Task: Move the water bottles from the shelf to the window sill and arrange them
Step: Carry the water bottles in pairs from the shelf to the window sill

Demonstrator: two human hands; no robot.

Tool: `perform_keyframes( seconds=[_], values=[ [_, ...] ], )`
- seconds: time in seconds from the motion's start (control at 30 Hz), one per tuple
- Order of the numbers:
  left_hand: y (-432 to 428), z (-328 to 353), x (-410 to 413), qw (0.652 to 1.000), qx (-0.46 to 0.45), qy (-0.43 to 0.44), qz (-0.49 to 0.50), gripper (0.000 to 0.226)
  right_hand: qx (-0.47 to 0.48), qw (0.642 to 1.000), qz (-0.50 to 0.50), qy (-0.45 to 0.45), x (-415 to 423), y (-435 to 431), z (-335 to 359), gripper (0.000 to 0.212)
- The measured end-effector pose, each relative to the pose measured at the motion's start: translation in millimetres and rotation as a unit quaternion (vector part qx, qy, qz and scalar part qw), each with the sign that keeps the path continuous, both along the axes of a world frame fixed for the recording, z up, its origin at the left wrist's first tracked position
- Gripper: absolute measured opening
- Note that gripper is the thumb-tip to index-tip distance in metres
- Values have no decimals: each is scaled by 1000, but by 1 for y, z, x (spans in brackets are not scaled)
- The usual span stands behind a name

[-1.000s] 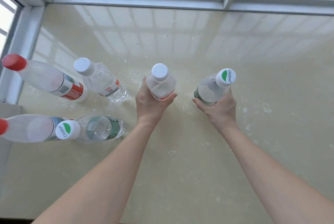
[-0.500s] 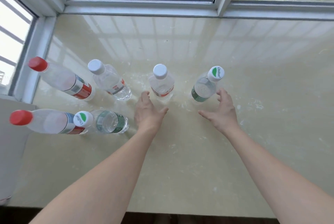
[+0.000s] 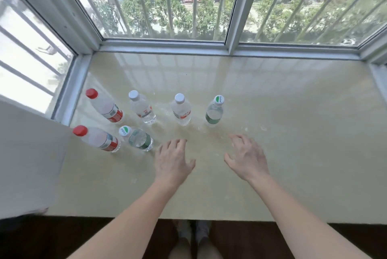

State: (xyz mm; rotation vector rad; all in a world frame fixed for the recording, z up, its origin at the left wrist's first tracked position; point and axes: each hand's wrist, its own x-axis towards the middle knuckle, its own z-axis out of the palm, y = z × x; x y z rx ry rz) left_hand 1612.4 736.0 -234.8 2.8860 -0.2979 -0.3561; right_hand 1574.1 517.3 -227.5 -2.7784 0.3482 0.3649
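1. Six water bottles upright on the cream window sill [image 3: 282, 133], at its left end near the window frame [image 3: 163, 46].
2. Back row of four: red-capped bottle [image 3: 104, 106], two white-capped bottles [image 3: 142, 108] [image 3: 181, 109], green-labelled bottle [image 3: 214, 111].
3. Front row: second red-capped bottle [image 3: 96, 139] beside second green-labelled bottle [image 3: 137, 139].
4. Left hand [image 3: 172, 163] and right hand [image 3: 247, 159] above the sill, fingers spread, empty, clear of every bottle.

Beige window sill [image 3: 272, 133]; red caps [image 3: 92, 93]; green-labelled bottle [image 3: 214, 112]
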Motion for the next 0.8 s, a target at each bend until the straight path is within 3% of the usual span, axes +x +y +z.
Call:
perform_keyframes(
  seconds=[0.3,0.53,0.8],
  values=[
    [-6,147,13,974,-74,-210,-52,57,-51,981,12,-188,7,6,144,52],
    [-9,231,27,960,-53,-261,-85,64,-69,956,23,-285,17,6,225,53],
    [-33,271,30,943,-69,-289,-147,62,-109,940,-9,-324,1,0,268,54]
  ],
)
